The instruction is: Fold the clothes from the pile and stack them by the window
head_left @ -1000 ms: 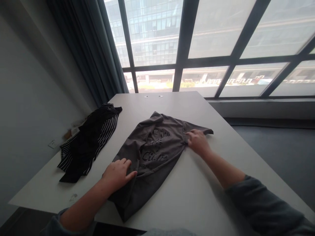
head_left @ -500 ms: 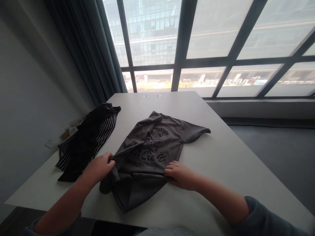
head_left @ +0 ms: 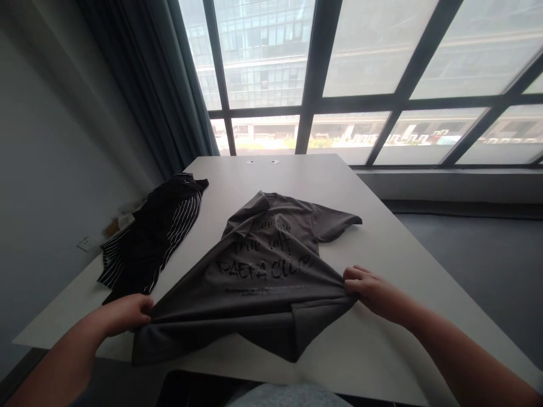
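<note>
A dark grey T-shirt (head_left: pixel 271 265) with black lettering lies on the white table (head_left: pixel 382 249), its collar toward the window and one sleeve spread to the right. My left hand (head_left: pixel 127 312) is closed on the shirt's lower left part, close to the table's front edge. On the other side, my right hand (head_left: pixel 371 288) pinches the lower right part. Between both hands the cloth is pulled taut, with its lower portion hanging in folds below. The left sleeve is partly folded over near the collar.
Black clothing with white stripes (head_left: pixel 169 232) lies in a heap along the table's left side. Two small round fittings (head_left: pixel 275 162) sit at the far edge. Behind are a dark curtain (head_left: pixel 148 79) and a framed window (head_left: pixel 263 56).
My hands have moved far apart, the left toward the lower left and the right to the right. The shirt's lower part is stretched wide, and more of its lettering shows.
</note>
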The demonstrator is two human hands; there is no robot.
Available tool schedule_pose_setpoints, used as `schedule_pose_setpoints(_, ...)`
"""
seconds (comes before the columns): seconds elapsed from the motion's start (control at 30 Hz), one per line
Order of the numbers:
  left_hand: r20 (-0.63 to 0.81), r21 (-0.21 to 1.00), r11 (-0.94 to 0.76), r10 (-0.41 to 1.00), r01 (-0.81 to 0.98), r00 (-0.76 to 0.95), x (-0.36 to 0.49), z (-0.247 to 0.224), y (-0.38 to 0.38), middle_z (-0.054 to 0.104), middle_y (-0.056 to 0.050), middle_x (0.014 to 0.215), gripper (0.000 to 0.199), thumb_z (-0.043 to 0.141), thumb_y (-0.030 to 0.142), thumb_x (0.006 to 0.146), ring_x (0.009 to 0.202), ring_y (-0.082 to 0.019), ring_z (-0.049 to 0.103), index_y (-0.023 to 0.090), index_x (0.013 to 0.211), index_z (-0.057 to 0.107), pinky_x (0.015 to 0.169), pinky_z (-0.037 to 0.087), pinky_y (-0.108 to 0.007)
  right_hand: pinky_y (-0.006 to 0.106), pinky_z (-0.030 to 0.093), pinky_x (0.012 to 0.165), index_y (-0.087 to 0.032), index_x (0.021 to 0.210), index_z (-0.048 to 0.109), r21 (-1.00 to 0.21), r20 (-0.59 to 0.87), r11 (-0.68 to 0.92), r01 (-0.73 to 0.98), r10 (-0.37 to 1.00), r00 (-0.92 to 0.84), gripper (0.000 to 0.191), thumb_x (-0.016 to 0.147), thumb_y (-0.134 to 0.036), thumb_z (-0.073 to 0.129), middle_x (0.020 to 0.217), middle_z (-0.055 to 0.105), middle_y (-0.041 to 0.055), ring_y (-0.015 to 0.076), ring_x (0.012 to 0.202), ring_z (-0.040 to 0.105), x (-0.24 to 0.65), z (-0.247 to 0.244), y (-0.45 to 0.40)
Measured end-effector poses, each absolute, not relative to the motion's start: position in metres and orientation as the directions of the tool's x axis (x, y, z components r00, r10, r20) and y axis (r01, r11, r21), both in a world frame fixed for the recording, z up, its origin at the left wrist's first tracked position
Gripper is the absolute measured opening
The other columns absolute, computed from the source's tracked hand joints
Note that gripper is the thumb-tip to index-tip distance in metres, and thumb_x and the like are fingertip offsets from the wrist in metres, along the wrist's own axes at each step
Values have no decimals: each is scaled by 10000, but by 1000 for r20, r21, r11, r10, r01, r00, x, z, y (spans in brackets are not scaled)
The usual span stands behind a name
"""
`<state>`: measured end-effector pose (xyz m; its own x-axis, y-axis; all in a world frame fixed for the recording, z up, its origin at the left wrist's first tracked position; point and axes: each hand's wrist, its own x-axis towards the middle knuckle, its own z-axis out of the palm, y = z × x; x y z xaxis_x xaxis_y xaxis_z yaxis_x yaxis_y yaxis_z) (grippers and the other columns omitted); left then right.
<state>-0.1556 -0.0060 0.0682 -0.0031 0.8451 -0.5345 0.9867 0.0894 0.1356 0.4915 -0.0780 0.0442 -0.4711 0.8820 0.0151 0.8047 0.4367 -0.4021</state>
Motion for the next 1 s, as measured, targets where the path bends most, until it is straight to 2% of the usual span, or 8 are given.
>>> schedule_pose_setpoints(0.1,-588,93,108,808,990,-33,-151,74,-5,794,-83,951,303,694,355,661,901,-321,763,229,925,772,741,562,-361,411,546,929,-251,895,759,-406,31,424,810,892,-451,406,918,-7,436,1203,695,99,269,1130,648,485,42,-87)
schedule_pose_setpoints(0.17,-482,98,44,876,994,9,-132,83,-3,786,-93,1079,341,666,421,776,952,-315,755,236,1046,762,795,568,-380,427,549,966,-258,1027,769,-443,80,418,794,900,-429,405,933,-33,447,1280,682,114,275,1172,649,466,45,-94)
schedule_pose_setpoints(0.33,-143,307,-463,841,831,522,-43,84,7,714,-90,1359,346,514,386,997,1257,-266,670,256,1207,757,1117,505,-380,459,534,1039,-277,1454,649,-510,-29,476,717,823,-567,522,940,-316,733,1350,676,137,310,1194,656,389,56,-105)
schedule_pose_setpoints(0.4,-76,261,-585,781,768,620,-15,72,20,599,-91,1563,422,515,364,1016,1420,-274,573,255,1369,718,1221,431,-412,475,522,1028,-256,1447,659,-465,-110,487,740,797,-594,605,867,-335,815,1298,690,138,333,1160,659,368,57,-105)
schedule_pose_setpoints(0.5,-69,110,-653,747,749,661,5,50,49,432,-96,1716,506,492,342,1035,1567,-306,417,224,1505,639,1294,332,-492,438,512,997,-245,1223,751,-448,-172,493,746,771,-613,358,866,-221,766,1130,705,95,295,1070,669,360,59,-102)
schedule_pose_setpoints(0.67,-53,-26,-583,812,812,581,-7,27,94,411,-95,1725,523,447,368,1061,1590,-314,385,230,1538,612,1287,318,-515,366,492,1002,-235,904,707,-544,-69,599,587,665,-743,211,785,-63,673,1212,652,67,247,1131,631,378,67,-106)
schedule_pose_setpoints(0.77,-7,-106,-469,882,877,471,-23,19,107,417,-133,1716,548,414,377,1071,1608,-323,348,198,1561,582,1266,319,-523,285,497,864,-232,881,672,-632,-75,561,534,642,-763,247,732,-37,646,1027,688,29,202,986,658,389,72,-113)
schedule_pose_setpoints(1.0,-15,-175,-208,978,962,208,-52,18,118,496,-233,1642,599,355,400,1069,1554,-359,414,87,1532,570,1189,382,-541,243,469,654,-278,1091,781,-739,-467,174,651,564,-681,313,784,-218,764,877,781,-24,174,759,715,417,95,-125)
